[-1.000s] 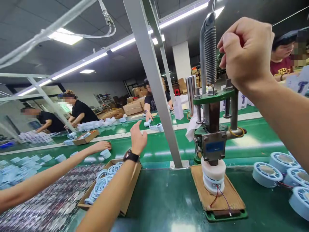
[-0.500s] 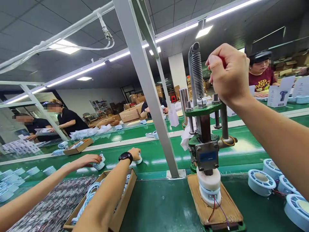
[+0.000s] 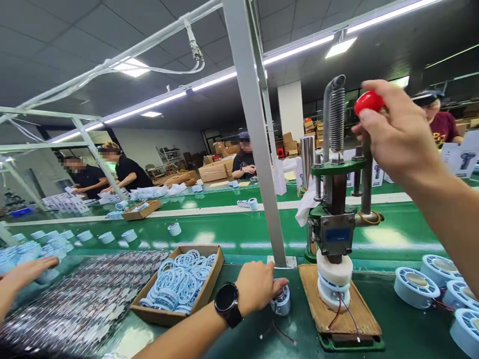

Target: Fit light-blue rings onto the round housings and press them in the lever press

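Note:
My left hand (image 3: 258,286), with a black watch on the wrist, rests on the dark green bench and is closed over a small light-blue round part (image 3: 281,300), just left of the wooden board (image 3: 339,319). My right hand (image 3: 400,134) grips the red knob (image 3: 368,101) at the top of the lever of a green hand press (image 3: 337,199). The press's white die (image 3: 334,278) sits down on a pale part with red and purple wires trailing over the board.
A cardboard box of light-blue rings (image 3: 179,284) lies left of my left hand. Blue round housings (image 3: 415,284) are stacked at the right. A grey metal post (image 3: 262,164) stands behind. Another person's hand (image 3: 26,271) is at the far left. Other people work beyond the green conveyor (image 3: 224,232).
My left hand came back from the conveyor with a blue part and set down beside the press. The red knob now shows in my right hand. The other person's arm drew back left.

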Tool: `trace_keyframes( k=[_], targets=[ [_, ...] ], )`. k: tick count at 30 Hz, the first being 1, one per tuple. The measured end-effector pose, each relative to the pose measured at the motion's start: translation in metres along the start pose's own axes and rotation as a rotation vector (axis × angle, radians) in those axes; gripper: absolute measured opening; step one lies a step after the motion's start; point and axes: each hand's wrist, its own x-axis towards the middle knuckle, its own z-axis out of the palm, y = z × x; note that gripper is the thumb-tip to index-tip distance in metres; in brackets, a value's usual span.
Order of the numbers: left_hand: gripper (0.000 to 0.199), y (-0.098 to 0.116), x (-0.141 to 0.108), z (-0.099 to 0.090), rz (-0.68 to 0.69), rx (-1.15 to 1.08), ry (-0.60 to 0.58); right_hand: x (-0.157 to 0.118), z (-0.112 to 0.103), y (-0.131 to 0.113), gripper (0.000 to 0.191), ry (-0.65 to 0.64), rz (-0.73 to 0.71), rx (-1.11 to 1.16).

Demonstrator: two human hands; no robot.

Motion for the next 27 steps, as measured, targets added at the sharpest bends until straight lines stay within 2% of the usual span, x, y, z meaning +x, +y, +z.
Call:
trace_keyframes(
  k=[2, 4, 6, 7, 9, 11, 12, 14, 16, 17, 19, 21, 22, 24, 27],
  targets=[
    [0.047, -0.031, -0.002, -0.004, -0.108, 0.004, 0.057, -0.049, -0.015, -0.006, 0.052, 0.033, 0.120, 0.122],
    [0.041, -0.079, -0.002, -0.008, -0.267, 0.027, 0.101, -0.117, -0.024, -0.009, 0.051, 0.143, 0.252, 0.221],
    [0.036, -0.133, -0.005, -0.008, -0.439, 0.061, 0.109, -0.190, -0.024, -0.006, 0.051, 0.181, 0.412, 0.301],
    [0.033, -0.158, -0.007, -0.007, -0.513, 0.073, 0.088, -0.223, -0.021, -0.004, 0.058, 0.125, 0.485, 0.303],
    [0.028, -0.197, -0.010, -0.003, -0.590, 0.082, 0.031, -0.274, -0.011, -0.001, 0.073, -0.125, 0.623, 0.264],
    [0.021, -0.219, -0.012, -0.001, -0.590, 0.088, 0.001, -0.300, 0.000, -0.002, 0.078, -0.382, 0.702, 0.281],
    [0.018, -0.224, -0.012, -0.002, -0.572, 0.091, 0.007, -0.304, 0.004, -0.003, 0.078, -0.448, 0.720, 0.311],
    [0.020, -0.219, -0.010, -0.004, -0.524, 0.090, 0.068, -0.301, 0.012, -0.005, 0.077, -0.455, 0.745, 0.374],
    [0.031, -0.200, -0.010, -0.003, -0.463, 0.071, 0.173, -0.293, 0.016, -0.007, 0.076, -0.390, 0.765, 0.395],
    [0.037, -0.184, -0.011, -0.001, -0.392, 0.038, 0.236, -0.289, 0.017, -0.007, 0.075, -0.358, 0.763, 0.396],
    [0.040, -0.147, -0.017, 0.010, -0.166, -0.074, 0.341, -0.285, 0.018, -0.007, 0.070, -0.290, 0.728, 0.335],
    [0.033, -0.106, -0.027, 0.030, 0.063, -0.206, 0.385, -0.284, 0.014, -0.006, 0.065, -0.223, 0.651, 0.199],
    [0.030, -0.088, -0.032, 0.043, 0.112, -0.256, 0.388, -0.283, 0.012, -0.005, 0.063, -0.208, 0.602, 0.125],
    [0.028, -0.061, -0.043, 0.070, 0.089, -0.325, 0.392, -0.282, 0.002, 0.003, 0.058, -0.228, 0.517, -0.017],
    [0.028, -0.044, -0.062, 0.106, 0.012, -0.403, 0.428, -0.284, -0.019, 0.025, 0.053, -0.393, 0.416, -0.214]
  ],
)
